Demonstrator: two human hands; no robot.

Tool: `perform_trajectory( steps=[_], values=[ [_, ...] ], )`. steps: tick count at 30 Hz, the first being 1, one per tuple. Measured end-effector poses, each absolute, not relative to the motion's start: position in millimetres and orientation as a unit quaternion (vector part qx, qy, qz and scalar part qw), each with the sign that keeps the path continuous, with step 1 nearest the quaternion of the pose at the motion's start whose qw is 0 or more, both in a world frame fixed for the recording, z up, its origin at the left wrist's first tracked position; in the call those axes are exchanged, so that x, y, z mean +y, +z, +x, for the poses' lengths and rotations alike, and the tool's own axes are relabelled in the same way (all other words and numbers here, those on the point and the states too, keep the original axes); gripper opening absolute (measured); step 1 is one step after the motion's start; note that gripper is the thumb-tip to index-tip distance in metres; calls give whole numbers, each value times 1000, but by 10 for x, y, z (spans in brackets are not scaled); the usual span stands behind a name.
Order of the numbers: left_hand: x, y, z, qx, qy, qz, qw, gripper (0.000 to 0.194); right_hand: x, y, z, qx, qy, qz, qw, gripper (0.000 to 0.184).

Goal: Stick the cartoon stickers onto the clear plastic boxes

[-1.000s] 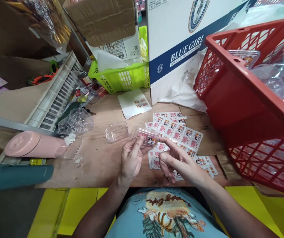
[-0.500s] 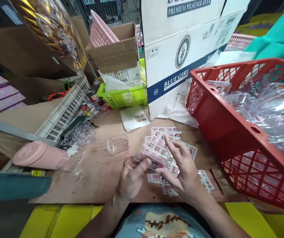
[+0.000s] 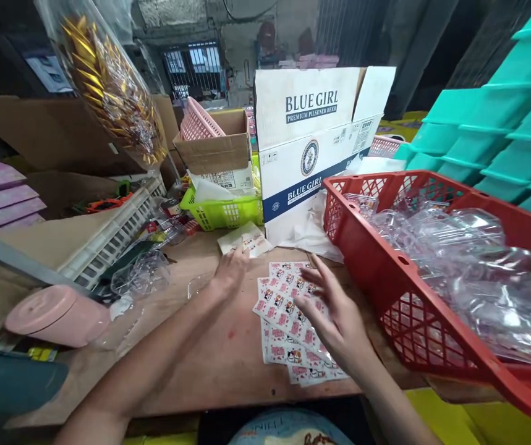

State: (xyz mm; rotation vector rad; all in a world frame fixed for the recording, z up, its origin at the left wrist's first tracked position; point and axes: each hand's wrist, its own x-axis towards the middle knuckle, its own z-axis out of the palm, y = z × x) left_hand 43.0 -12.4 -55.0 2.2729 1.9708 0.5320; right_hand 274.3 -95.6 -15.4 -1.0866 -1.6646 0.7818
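packing workshop | stacked crates (image 3: 492, 123) | cartons (image 3: 311, 148) | sticker sheets (image 3: 288, 315)

Sticker sheets (image 3: 288, 321) on table (image 3: 209, 364) centre; crate (image 3: 386, 247) at 3 o'clock, carton (image 3: 311, 136) at 12, basket (image 3: 221, 213) at 11, flask (image 3: 56, 315) at 9.

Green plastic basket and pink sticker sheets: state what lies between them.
In the head view, a white backing sheet lies on the wooden table between the green plastic basket and the pink sticker sheets.
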Motion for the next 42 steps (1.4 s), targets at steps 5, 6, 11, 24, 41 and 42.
perform_trajectory(
  steps=[5,6,11,24,41,42],
  values=[
    [-764,-514,682,522,234,816,88,42,-442,-643,2335,-402,614,-410,541,91],
    [-826,-504,680,512,303,796,109,56,-398,-665,2349,-388,620,-385,563,88],
    [-826,-567,626,493,585,430,479,72,-476,-664,2505,-405,624,-341,575,73],
    [-957,-686,953,432,662,239,565,41,-712,-636,2434,-817,56,-330,469,17],
    [-753,-615,943,572,513,602,218,37,-401,-553,2829,-671,29,-423,609,11],
    [-764,-569,997,546,500,610,281,42,-430,-569,2804,-701,1,-401,590,16]
  ],
)
